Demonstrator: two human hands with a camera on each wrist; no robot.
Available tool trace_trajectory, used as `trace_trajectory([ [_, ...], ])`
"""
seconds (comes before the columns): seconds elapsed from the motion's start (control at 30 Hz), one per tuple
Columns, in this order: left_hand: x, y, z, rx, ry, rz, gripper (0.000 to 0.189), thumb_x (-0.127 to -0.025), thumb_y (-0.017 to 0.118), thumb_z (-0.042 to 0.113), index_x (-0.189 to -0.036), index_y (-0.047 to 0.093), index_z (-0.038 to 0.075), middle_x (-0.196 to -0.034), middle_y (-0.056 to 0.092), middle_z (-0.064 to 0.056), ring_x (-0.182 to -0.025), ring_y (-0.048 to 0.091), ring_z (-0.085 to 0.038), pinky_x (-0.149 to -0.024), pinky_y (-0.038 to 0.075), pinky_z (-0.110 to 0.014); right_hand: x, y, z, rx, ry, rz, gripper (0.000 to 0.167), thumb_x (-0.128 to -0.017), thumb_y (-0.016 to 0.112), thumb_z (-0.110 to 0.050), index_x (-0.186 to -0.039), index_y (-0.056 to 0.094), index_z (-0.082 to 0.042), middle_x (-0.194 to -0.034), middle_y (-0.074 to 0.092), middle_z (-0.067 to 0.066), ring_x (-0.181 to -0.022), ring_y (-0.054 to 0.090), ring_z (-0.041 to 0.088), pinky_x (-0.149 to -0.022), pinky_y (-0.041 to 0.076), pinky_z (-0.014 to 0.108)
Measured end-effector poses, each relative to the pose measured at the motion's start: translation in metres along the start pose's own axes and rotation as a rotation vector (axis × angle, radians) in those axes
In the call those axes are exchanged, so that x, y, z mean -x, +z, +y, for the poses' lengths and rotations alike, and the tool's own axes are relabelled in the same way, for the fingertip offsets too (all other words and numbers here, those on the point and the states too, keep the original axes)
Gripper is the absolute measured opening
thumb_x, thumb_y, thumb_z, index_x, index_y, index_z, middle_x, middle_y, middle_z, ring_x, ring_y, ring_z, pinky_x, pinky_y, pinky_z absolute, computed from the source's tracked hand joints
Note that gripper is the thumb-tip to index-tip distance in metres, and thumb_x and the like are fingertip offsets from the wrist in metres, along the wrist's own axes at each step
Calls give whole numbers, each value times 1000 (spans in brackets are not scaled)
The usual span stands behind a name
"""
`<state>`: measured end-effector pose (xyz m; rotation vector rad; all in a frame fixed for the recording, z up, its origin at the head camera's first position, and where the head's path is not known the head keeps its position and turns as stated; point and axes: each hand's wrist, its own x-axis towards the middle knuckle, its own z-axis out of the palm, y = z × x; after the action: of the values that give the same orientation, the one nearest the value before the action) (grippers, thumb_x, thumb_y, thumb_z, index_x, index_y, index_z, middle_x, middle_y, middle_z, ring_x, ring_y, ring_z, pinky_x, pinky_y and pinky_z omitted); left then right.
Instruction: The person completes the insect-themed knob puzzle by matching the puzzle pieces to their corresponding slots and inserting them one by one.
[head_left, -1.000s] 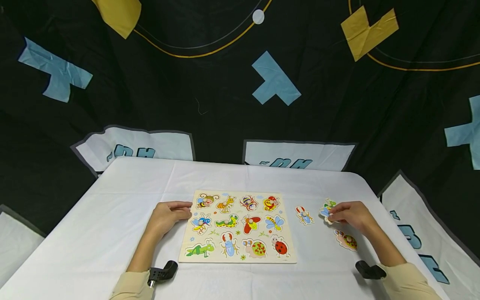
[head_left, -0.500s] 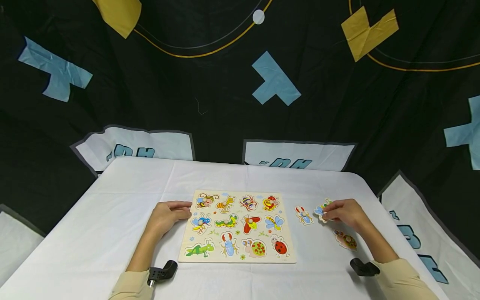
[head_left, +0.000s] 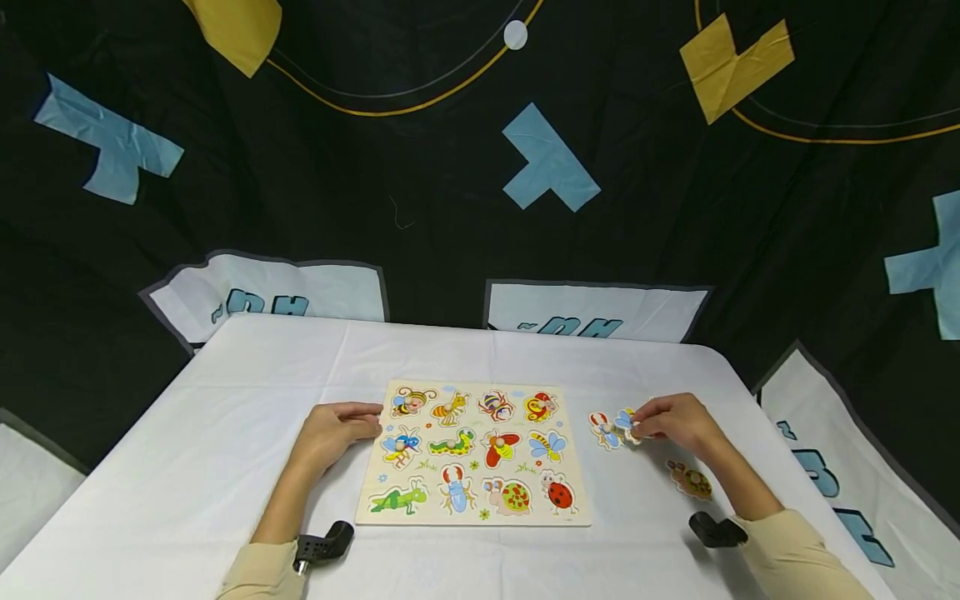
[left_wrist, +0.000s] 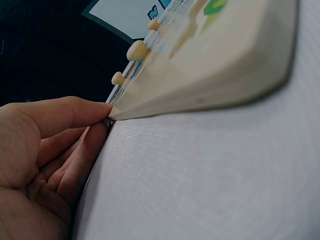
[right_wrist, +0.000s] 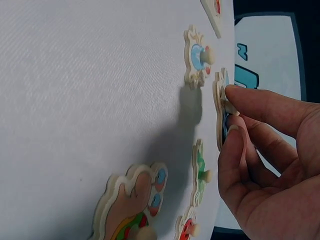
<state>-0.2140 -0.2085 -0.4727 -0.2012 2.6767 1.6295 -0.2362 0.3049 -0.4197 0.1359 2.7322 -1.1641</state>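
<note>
A wooden insect puzzle board (head_left: 474,454) lies on the white table. My left hand (head_left: 336,433) rests at its left edge, fingertips touching the rim, as the left wrist view also shows. My right hand (head_left: 678,423) pinches a dragonfly puzzle piece (head_left: 626,423) by its knob, the piece raised above the cloth in the right wrist view. That piece overlaps a blue beetle piece (head_left: 603,431) in the head view. A snail piece (head_left: 688,481) lies below the right hand. In the right wrist view, a green piece (right_wrist: 200,172) and a red piece (right_wrist: 185,226) lie nearby.
Several pieces with wooden knobs (left_wrist: 136,51) sit in the board's upper rows. Its bottom row shows printed insect pictures without knobs. White cloth (head_left: 247,367) covers the table, and a black curtain (head_left: 450,192) with blue and yellow shapes hangs behind.
My right hand has moved left with the dragonfly piece, from above the loose pieces to beside the beetle piece. The left hand stays at the board's edge.
</note>
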Motion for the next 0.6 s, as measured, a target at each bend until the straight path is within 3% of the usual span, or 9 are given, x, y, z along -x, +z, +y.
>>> trace_trajectory([
  [0.6,1,1,0,0,-2,11,37,-85,80,18,-119,75,7,-102,79,-4,-95,71,-9,-93,48,-32,-3,17,-21,12,-35,-44,21,-79,83,-13,-96,78,-2,-92,75,6,-77,61,18,-69,53,31],
])
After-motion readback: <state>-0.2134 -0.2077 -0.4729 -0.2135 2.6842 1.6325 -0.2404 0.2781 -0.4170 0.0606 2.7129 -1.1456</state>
